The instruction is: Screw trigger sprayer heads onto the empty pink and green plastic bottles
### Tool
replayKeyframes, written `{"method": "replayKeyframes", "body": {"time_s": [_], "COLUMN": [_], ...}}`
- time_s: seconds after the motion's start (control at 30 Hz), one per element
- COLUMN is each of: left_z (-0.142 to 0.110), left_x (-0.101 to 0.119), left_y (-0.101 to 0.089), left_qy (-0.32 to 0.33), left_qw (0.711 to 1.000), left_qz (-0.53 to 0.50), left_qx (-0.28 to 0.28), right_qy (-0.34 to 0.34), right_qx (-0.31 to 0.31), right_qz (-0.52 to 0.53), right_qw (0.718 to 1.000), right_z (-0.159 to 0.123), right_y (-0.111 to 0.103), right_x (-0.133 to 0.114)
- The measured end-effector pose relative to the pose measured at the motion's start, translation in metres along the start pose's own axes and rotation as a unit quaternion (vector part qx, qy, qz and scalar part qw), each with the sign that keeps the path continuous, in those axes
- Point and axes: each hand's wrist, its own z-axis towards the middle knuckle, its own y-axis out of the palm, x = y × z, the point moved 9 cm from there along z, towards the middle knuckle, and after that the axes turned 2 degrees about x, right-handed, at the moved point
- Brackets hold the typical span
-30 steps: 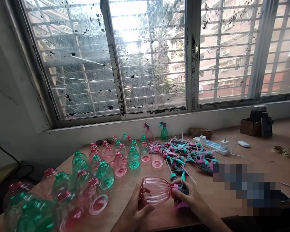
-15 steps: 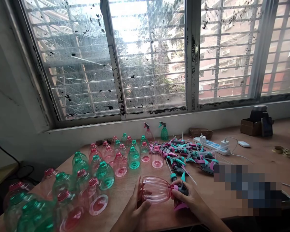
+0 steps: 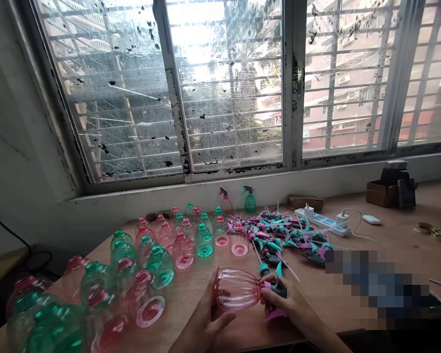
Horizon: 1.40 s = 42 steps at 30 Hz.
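Observation:
A clear pink bottle (image 3: 238,289) lies on its side on the wooden table (image 3: 353,314), low in the middle of the view. My left hand (image 3: 206,318) cups its base end, fingers curled round it. My right hand (image 3: 290,306) grips the pink and dark spray head (image 3: 275,290) at the bottle's neck. A teal trigger piece with a white tube (image 3: 270,267) lies just behind my right hand.
Several empty pink and green bottles (image 3: 139,264) stand at the left. A pile of pink and teal spray heads (image 3: 286,238) lies behind. Two assembled sprayers (image 3: 238,200) stand by the window wall. A power strip (image 3: 323,221) and a box (image 3: 385,189) sit at the right.
My left hand has shifted slightly on the bottle's base, as if turning it. The right hand and spray head stay in place.

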Motion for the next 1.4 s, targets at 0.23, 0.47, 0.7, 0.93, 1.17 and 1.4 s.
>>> {"method": "replayKeyframes", "body": {"time_s": [0.23,0.47,0.7,0.93,1.17,1.4], "left_z": [0.000,0.004,0.004,0.001,0.008,0.002], "left_x": [-0.001,-0.021,-0.025,-0.001,-0.026,-0.013], "left_y": [0.001,-0.003,-0.004,-0.002,-0.006,-0.004], "left_qy": [-0.021,0.003,-0.005,-0.015,0.003,-0.014], "left_qw": [0.998,0.999,0.999,0.997,0.998,0.995], "left_qz": [-0.052,-0.043,-0.049,-0.077,-0.061,-0.102], "left_qx": [-0.017,0.011,0.016,0.005,0.016,0.010], "right_qy": [0.002,-0.003,-0.002,0.012,0.009,-0.001], "right_qx": [-0.007,-0.015,-0.017,-0.018,-0.020,-0.016], "right_qz": [0.006,0.025,0.036,0.038,0.033,0.041], "right_qw": [1.000,1.000,0.999,0.999,0.999,0.999], "right_z": [-0.001,0.000,0.000,0.000,0.000,0.001], "right_y": [0.002,0.002,0.003,0.002,0.002,0.002], "right_x": [-0.001,0.000,0.000,0.006,0.006,0.003]}}
